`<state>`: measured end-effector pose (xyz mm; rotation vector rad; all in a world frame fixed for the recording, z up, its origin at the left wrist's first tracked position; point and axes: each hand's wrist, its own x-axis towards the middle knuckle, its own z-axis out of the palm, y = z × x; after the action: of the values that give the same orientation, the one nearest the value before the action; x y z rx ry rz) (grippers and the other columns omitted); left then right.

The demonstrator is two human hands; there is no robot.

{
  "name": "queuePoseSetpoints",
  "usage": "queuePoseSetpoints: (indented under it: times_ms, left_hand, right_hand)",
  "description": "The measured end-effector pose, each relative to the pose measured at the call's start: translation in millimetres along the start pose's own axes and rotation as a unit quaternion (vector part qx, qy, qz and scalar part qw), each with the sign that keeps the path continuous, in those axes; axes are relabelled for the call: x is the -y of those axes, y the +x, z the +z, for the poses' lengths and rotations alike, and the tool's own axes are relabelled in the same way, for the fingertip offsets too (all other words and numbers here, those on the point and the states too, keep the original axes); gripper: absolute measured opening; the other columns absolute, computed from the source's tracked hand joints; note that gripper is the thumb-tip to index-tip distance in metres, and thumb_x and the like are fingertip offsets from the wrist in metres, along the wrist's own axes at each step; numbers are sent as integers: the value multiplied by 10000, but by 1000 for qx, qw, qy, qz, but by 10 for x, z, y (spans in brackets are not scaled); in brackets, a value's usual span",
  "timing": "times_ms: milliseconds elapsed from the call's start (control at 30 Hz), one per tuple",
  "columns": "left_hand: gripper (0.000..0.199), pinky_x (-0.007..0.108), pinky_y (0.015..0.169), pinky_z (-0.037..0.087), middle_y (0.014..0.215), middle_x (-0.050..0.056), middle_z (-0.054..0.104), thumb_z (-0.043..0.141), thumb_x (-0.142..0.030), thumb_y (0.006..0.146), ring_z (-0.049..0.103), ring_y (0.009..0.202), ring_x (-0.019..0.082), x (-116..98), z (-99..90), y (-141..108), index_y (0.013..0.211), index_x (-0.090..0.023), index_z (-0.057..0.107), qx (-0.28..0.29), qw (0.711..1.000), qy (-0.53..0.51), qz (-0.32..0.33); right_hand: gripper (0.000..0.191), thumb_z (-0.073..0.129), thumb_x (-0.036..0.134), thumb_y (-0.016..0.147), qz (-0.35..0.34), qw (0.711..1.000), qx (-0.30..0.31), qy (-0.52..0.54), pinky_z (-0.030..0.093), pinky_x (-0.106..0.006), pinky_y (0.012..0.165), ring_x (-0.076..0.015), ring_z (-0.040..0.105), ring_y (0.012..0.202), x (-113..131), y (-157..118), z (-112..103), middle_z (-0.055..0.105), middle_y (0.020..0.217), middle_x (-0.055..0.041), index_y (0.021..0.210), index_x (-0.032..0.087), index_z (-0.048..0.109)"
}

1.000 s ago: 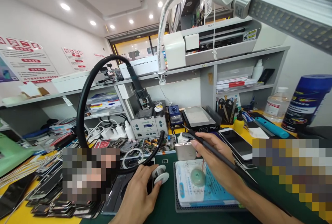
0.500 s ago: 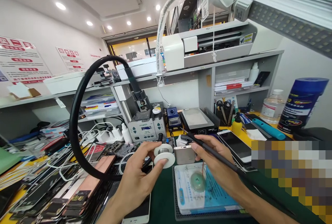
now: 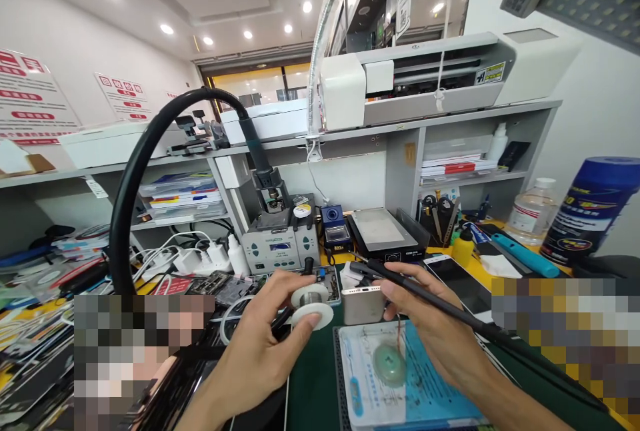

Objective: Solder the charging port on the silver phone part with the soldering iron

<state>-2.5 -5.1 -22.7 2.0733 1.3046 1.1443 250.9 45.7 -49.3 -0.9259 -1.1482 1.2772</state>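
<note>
My left hand [image 3: 265, 341] is closed on a white spool of solder wire [image 3: 311, 308], its thumb and fingers pressing the two flanges. In my right hand [image 3: 430, 321] is a black soldering iron [image 3: 400, 278], gripped like a pen, with its thin tip pointing up and left and its cable trailing over the forearm. A gold phone [image 3: 363, 308] stands on its edge beside my right fingertips, its port side up; whether the fingers touch it I cannot tell. Below lies a blue and white printed sheet or pack [image 3: 425, 388] bearing a round, translucent green object [image 3: 390, 363] with a reddish wire.
Behind the hands stand a grey rework station [image 3: 277, 248] with a thick black hose [image 3: 123, 198], a small blue soldering unit [image 3: 334, 228] and a flat heating plate [image 3: 383, 228]. Rightward are a white phone [image 3: 457, 281], a yellow bottle [image 3: 463, 249] and a blue spray can [image 3: 590, 211].
The camera view has shifted slightly. The spool has tilted a little in my left hand. Both hands keep their holds.
</note>
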Motion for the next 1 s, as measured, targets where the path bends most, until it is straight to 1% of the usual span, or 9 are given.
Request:
queuePoseSetpoints:
  times_ms: [100, 233, 400, 500, 600, 700, 867, 933, 1000]
  left_hand:
    - [183, 312, 900, 453, 1118, 7, 582, 534, -249, 1014, 580, 1010, 180, -39, -30, -27, 1187, -302, 561, 67, 996, 46, -43]
    - [85, 320, 758, 430, 953, -2, 622, 583, -236, 919, 584, 856, 203, -31, -2, -77, 1001, -251, 564, 169, 968, 127, -139]
    - [142, 362, 802, 447, 995, 25, 663, 593, -218, 864, 620, 924, 252, 62, 66, -145, 1005, -240, 595, 209, 948, 178, -161]
    - [236, 396, 909, 469, 1140, 45, 652, 643, -252, 856, 629, 1053, 274, 66, 61, -141, 1088, -250, 600, 188, 958, 162, -146]
    - [258, 384, 905, 490, 1202, 56, 645, 605, -342, 940, 620, 1112, 272, -2, 98, -43, 1188, -271, 597, 107, 981, 127, -99]
    - [249, 330, 736, 500, 1133, 49, 691, 601, -348, 963, 645, 943, 237, -66, 238, 112, 1193, -266, 650, 32, 996, 67, -54]
    - [167, 308, 720, 475, 913, 16, 733, 575, -291, 989, 653, 819, 199, 2, 529, 252, 995, -236, 733, 3, 999, -1, -38]
    - [185, 302, 726, 469, 897, 13, 729, 566, -294, 998, 647, 813, 191, 56, 598, 255, 938, -229, 728, -8, 999, -16, -35]
    - [186, 298, 736, 468, 904, 16, 726, 563, -300, 1003, 643, 823, 188, 97, 639, 250, 934, -222, 719, -22, 999, -28, -35]
  right_hand:
    - [447, 888, 447, 771, 10, 1000, 0, 12, 565, -313, 706, -162, 709, 673, 20, -1, 2, 803, 936, -31, 1139, 246, 733]
    - [433, 905, 432, 752, 10, 1000, -2, 18, 548, -303, 692, -152, 701, 645, 16, 6, -5, 801, 897, -18, 1111, 249, 746]
    - [410, 905, 426, 753, 0, 1000, -1, 22, 542, -302, 686, -153, 698, 641, -3, 23, -8, 789, 857, -5, 1089, 249, 752]
    - [400, 899, 413, 766, -5, 1000, 1, 21, 545, -297, 684, -149, 694, 641, -6, 29, -4, 782, 843, 0, 1098, 247, 750]
    - [399, 890, 408, 779, -9, 1000, 6, 17, 554, -305, 670, -160, 697, 646, -4, 26, 1, 789, 870, -18, 1108, 234, 746]
    - [395, 879, 407, 794, -15, 1000, 7, 10, 568, -316, 667, -167, 697, 651, -6, 24, 7, 802, 905, -41, 1114, 221, 741]
    - [366, 872, 389, 807, -35, 999, -5, -6, 593, -336, 670, -197, 717, 685, -4, 56, -28, 820, 910, -72, 1101, 205, 756]
    - [315, 842, 408, 838, -61, 998, -23, -7, 599, -324, 680, -188, 717, 684, 39, 71, -77, 825, 900, -76, 1068, 205, 771]
    - [264, 802, 437, 872, -89, 995, -44, 0, 592, -288, 628, -173, 712, 651, 127, 62, -138, 824, 855, -69, 1010, 214, 779]
